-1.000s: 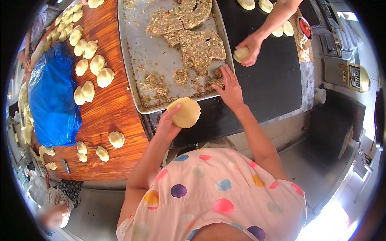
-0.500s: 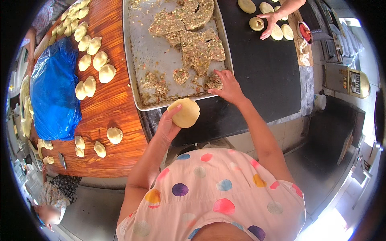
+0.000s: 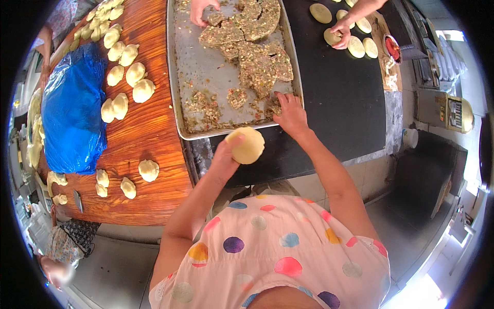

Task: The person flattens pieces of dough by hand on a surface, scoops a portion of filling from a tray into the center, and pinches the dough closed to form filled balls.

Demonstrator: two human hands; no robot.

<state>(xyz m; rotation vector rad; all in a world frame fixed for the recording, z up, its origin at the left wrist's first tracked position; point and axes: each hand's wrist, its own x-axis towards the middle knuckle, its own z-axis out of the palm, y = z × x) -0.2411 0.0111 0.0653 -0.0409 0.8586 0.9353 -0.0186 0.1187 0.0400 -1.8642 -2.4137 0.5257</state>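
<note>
My left hand (image 3: 225, 157) holds a flat round of pale dough (image 3: 249, 146), thumb over its face, just off the near edge of the metal tray (image 3: 177, 110). At the tray's near right corner is my right hand (image 3: 293, 117), its fingers curled on a small clump of chunky filling (image 3: 272, 107), which they partly hide. Farther up the tray lies a large broken slab of the same filling (image 3: 257, 67), brown with green and red bits. A loose lump (image 3: 236, 98) sits to the left of my right hand.
Another person's hand (image 3: 205, 11) reaches into the tray's far end; another (image 3: 341, 33) handles round filled dough pieces (image 3: 355, 47) on the black worktop (image 3: 339, 113). Dough balls (image 3: 143, 90), a blue plastic-covered bundle (image 3: 73, 110) and a knife (image 3: 78, 201) lie on the wooden table (image 3: 149, 198).
The dough round in my left hand has shifted slightly right. My right hand's fingers have drawn in around the clump. Another person's hand has entered at the tray's far end; the other has closed on a dough piece.
</note>
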